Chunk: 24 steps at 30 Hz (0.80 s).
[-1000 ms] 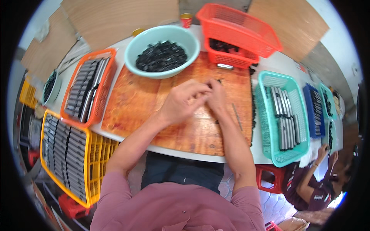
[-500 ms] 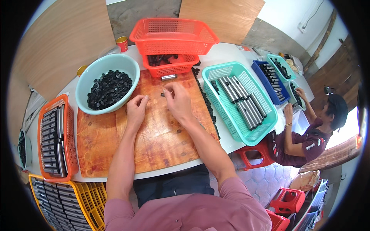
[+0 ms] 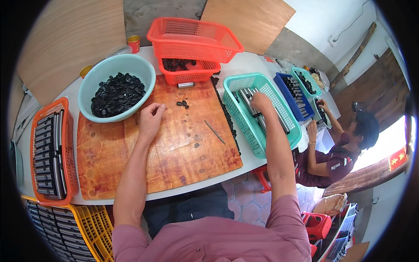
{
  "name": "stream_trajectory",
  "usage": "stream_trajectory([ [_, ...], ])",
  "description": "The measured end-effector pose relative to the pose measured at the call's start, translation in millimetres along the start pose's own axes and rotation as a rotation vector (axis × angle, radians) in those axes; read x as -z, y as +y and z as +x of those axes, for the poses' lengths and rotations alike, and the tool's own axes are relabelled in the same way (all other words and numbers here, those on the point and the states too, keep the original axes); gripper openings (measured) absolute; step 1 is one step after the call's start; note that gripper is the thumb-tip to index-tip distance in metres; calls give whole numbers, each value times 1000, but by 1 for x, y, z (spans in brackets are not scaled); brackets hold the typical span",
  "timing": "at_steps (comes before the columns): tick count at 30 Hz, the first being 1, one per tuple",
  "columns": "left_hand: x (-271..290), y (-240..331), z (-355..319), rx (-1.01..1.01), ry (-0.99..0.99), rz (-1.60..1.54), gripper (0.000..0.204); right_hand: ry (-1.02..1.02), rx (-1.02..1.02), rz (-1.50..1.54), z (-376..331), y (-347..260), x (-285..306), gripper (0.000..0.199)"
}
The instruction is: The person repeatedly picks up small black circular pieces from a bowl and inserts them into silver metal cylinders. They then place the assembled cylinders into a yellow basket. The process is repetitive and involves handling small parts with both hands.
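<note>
Right fingers: curled down over the tubes, the hand (image 3: 261, 102) back uppermost; fingertips hidden from the head view, so whether they grip a tube cannot be told.
Left fingers: bent inward, thumb near the forefinger; the left hand (image 3: 151, 115) is over the board (image 3: 187, 161), just beside the bowl (image 3: 100, 72); whether anything is held cannot be told.
Tubes (image 3: 247, 97): silver with black ends; lying in the teal basket (image 3: 242, 122), partly covered by the right hand and forearm; long axes roughly parallel, running from upper left to lower right.
Black pieces (image 3: 183, 104): a small cluster on the board, right of the left hand; more of them heaped in the bowl.
Rod (image 3: 214, 132): thin, flat on the board; long axis slanting from upper left to lower right.
Loose tube (image 3: 186, 85): lying nearly crosswise by the red basket (image 3: 192, 77).
Left side: orange basket (image 3: 72, 174) filled with tubes; yellow crate (image 3: 94, 218) below it, also loaded.
Writing: pale lettering on the co-worker's sleeve (image 3: 335, 166); gold characters on a red sheet (image 3: 397, 159) at far right.
</note>
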<state>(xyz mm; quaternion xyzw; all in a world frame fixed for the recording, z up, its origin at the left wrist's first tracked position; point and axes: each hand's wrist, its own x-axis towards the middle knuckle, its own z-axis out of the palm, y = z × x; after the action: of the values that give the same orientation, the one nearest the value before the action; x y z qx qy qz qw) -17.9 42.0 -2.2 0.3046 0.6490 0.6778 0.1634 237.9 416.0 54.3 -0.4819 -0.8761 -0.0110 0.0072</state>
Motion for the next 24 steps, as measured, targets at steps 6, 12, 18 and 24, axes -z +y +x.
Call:
stream_trajectory([
  [6,3,-1,-1,-23,12,30,23,-119,-18,48,2,-5,-4,28],
  [12,3,-3,0,-4,-5,27,23,-213,-49,199,-4,-18,1,24],
  [18,2,1,-2,-31,4,43,23,-296,-65,307,-10,-33,4,27],
  [24,2,2,-2,-12,-16,14,23,-292,-79,305,-13,-39,4,28],
])
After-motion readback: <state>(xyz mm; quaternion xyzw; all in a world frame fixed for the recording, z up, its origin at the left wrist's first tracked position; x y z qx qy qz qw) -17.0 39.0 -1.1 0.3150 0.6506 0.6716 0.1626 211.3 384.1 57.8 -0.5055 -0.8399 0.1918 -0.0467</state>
